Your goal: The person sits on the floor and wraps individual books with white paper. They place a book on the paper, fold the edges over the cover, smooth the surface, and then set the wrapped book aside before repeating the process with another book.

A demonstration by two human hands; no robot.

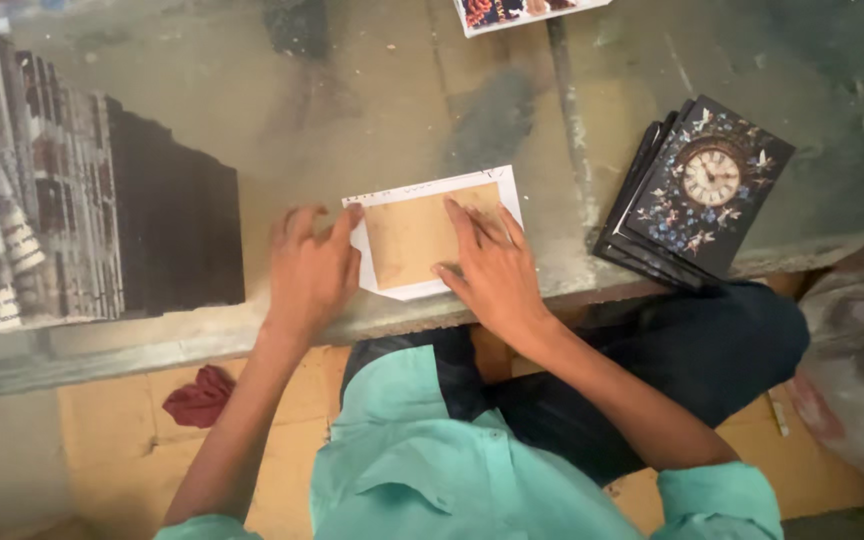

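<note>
A brown board rectangle (414, 238) lies on a white sheet (432, 188) near the front edge of the glass-topped table (372, 100). My left hand (309, 270) rests flat on the table, its fingertips touching the sheet's left edge. My right hand (492, 265) presses flat on the right part of the brown board, fingers spread. Neither hand grips anything.
A fanned stack of printed sheets with dark edges (82, 210) fills the table's left side. A pile of dark covers with a clock and flower print (697, 190) sits at the right. Another printed sheet (512, 12) lies at the far edge. A red cloth (200, 396) lies on the floor.
</note>
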